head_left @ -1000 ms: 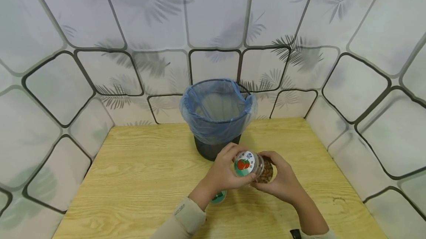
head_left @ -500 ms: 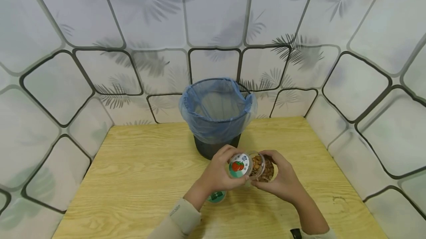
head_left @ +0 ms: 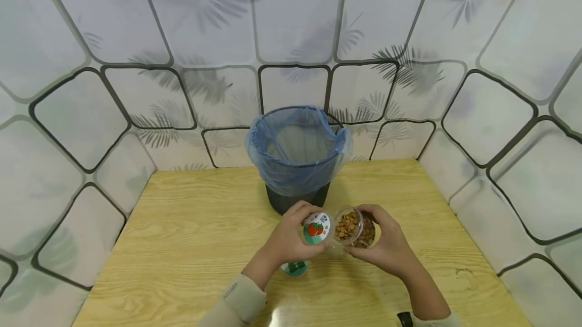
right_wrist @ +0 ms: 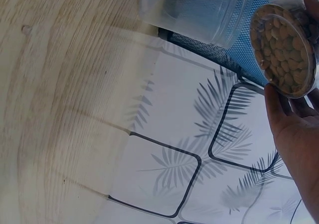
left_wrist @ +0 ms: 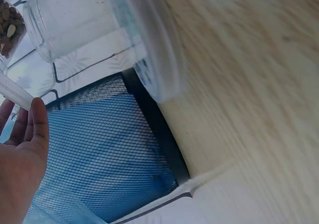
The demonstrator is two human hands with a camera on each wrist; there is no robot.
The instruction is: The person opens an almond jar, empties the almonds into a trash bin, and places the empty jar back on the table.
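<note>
In the head view, a left hand [head_left: 285,238], a little below the centre of the frame, has a narrow grip: thumb and fingers pinch the lid [head_left: 316,228], which shows a red fruit on green and white. Just to the right of it, the grip of the right hand [head_left: 386,246] holds the jar [head_left: 347,226], its fingers around the side. This jar is tilted and uncovered, with brown pieces inside. Whether the lid touches the jar, I cannot tell. A second lid [head_left: 294,268] lies on the bench [head_left: 195,236], partly below the left hand. In the left wrist view, a clear jar [left_wrist: 75,20] is at the upper left. In the head view, a black bin [head_left: 275,198] with a blue bag [head_left: 297,178] stands at the centre.
</note>
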